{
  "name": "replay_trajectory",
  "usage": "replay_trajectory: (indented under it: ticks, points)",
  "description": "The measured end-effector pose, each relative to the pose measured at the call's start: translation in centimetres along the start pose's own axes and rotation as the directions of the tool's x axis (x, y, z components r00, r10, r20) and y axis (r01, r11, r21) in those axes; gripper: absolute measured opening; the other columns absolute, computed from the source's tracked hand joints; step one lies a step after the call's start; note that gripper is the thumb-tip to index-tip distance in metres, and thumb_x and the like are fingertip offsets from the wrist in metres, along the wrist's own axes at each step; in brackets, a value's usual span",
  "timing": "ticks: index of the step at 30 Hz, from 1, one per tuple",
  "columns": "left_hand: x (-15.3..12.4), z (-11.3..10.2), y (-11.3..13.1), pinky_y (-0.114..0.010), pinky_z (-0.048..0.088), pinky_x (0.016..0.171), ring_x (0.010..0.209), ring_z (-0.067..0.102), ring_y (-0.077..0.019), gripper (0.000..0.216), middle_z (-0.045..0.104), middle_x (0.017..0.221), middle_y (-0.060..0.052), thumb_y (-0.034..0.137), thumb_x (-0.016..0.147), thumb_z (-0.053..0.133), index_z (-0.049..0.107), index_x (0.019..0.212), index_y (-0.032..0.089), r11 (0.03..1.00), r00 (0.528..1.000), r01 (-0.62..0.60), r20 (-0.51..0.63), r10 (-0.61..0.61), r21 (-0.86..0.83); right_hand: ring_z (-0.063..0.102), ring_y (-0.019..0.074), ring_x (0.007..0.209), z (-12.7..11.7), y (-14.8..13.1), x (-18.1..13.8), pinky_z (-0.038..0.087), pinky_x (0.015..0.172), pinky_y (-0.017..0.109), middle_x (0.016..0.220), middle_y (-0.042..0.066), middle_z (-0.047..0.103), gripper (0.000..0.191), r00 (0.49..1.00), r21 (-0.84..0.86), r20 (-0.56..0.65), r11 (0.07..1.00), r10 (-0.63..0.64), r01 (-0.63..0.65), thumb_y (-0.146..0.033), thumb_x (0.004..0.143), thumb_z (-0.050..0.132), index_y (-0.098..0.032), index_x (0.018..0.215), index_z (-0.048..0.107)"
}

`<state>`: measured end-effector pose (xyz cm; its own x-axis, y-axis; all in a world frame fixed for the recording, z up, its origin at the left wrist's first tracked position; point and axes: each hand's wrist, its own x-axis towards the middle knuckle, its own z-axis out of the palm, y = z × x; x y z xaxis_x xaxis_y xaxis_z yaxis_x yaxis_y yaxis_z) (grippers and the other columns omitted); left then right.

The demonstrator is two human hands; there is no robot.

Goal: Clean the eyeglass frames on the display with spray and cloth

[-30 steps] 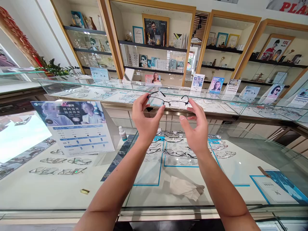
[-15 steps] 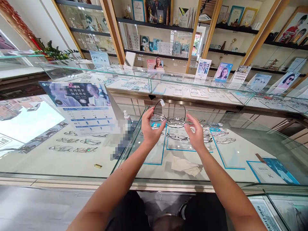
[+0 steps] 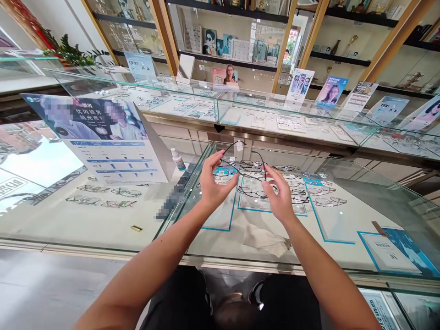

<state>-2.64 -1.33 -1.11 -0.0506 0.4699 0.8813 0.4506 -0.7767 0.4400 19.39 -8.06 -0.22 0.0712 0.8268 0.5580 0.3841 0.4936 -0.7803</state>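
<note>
A pair of dark thin-rimmed eyeglasses [image 3: 264,166] is held up over the glass display case, temples pointing up and away from me. My left hand [image 3: 213,183] is closed on its left side, with thumb and fingers at the rim and hinge. At the opposite side my right hand [image 3: 281,195] pinches the frame near the hinge. From the left temple hangs a small white tag [image 3: 239,145]. Beneath the hands, several eyeglasses [image 3: 254,192] lie in rows inside the case, some on blue-edged sheets. A crumpled beige cloth [image 3: 265,239] lies nearer to me.
To the left stand a tented sign [image 3: 117,153] and a small white spray bottle [image 3: 178,159]. More eyeglasses [image 3: 118,204] and a gold-coloured clip [image 3: 136,228] lie there. A booklet [image 3: 383,250] is at right. Behind runs another glass case [image 3: 192,87] with upright cards.
The eyeglasses have tilted, and their right temple now leans inward to the left. My right hand has shifted slightly. The head view has dipped, showing less of the upper shelves.
</note>
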Motion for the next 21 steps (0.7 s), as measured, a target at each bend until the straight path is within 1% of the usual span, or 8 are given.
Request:
replay_trajectory:
  ticks: [3, 6, 10, 13, 17, 21]
  points:
    - [0.12, -0.11, 0.05, -0.047, 0.063, 0.099, 0.135, 0.066, -0.0319, 0.066, 0.068, 0.145, -0.019, 0.039, 0.088, 0.08, 0.053, 0.146, 0.021, 0.999, 1.0, -0.012, 0.018, 0.011, 0.031, 0.07, 0.0288, 0.125, -0.12, -0.51, -0.03, 0.062, 0.098, 0.046, 0.148, 0.014, 0.07, 0.051, 0.999, 0.027, 0.038, 0.999, -0.029, 0.028, -0.047, 0.104, 0.06, -0.028, 0.151, 0.065]
    - [0.17, -0.23, 0.19, -0.046, 0.062, 0.1, 0.134, 0.067, -0.0309, 0.066, 0.068, 0.146, -0.017, 0.036, 0.087, 0.08, 0.055, 0.147, 0.021, 1.0, 0.999, -0.003, 0.033, 0.002, 0.026, 0.071, 0.0285, 0.124, -0.23, -0.82, -0.01, 0.061, 0.1, 0.047, 0.149, 0.013, 0.069, 0.05, 0.997, 0.038, 0.07, 0.999, -0.029, 0.026, -0.047, 0.105, 0.058, -0.029, 0.151, 0.065]
    - [0.31, -0.45, 0.42, -0.046, 0.061, 0.103, 0.132, 0.067, -0.0306, 0.066, 0.068, 0.146, -0.016, 0.038, 0.087, 0.079, 0.057, 0.147, 0.021, 0.997, 0.995, 0.062, 0.082, -0.065, 0.036, 0.072, 0.0275, 0.12, -0.2, -0.82, -0.1, 0.061, 0.1, 0.047, 0.149, 0.013, 0.069, 0.049, 0.994, 0.059, 0.109, 0.998, -0.019, 0.013, -0.049, 0.106, 0.057, -0.03, 0.151, 0.065]
    - [0.45, -0.57, 0.41, -0.046, 0.06, 0.106, 0.129, 0.069, -0.0296, 0.067, 0.069, 0.147, -0.014, 0.037, 0.086, 0.079, 0.058, 0.148, 0.021, 0.993, 0.985, 0.114, 0.124, -0.117, 0.028, 0.071, 0.0269, 0.123, -0.07, -0.64, -0.18, 0.06, 0.103, 0.046, 0.15, 0.011, 0.069, 0.047, 0.99, 0.109, 0.139, 0.994, -0.035, 0.02, -0.046, 0.108, 0.057, -0.031, 0.151, 0.066]
    - [0.58, -0.68, 0.29, -0.044, 0.059, 0.107, 0.132, 0.067, -0.0292, 0.066, 0.068, 0.149, -0.012, 0.036, 0.087, 0.077, 0.058, 0.149, 0.023, 0.989, 0.973, 0.148, 0.176, -0.148, 0.012, 0.066, 0.0293, 0.135, 0.12, -0.44, -0.22, 0.057, 0.111, 0.048, 0.15, 0.01, 0.068, 0.045, 0.982, 0.166, 0.189, 0.986, -0.024, -0.008, -0.047, 0.109, 0.056, -0.032, 0.15, 0.067]
    - [0.58, -0.72, 0.2, -0.042, 0.058, 0.109, 0.134, 0.067, -0.0281, 0.063, 0.069, 0.149, -0.011, 0.033, 0.088, 0.077, 0.058, 0.148, 0.023, 0.987, 0.965, 0.163, 0.21, -0.16, 0.0, 0.067, 0.0296, 0.129, 0.19, -0.48, -0.28, 0.057, 0.111, 0.05, 0.15, 0.01, 0.068, 0.046, 0.973, 0.206, 0.232, 0.978, -0.01, -0.039, -0.05, 0.11, 0.053, -0.034, 0.15, 0.067]
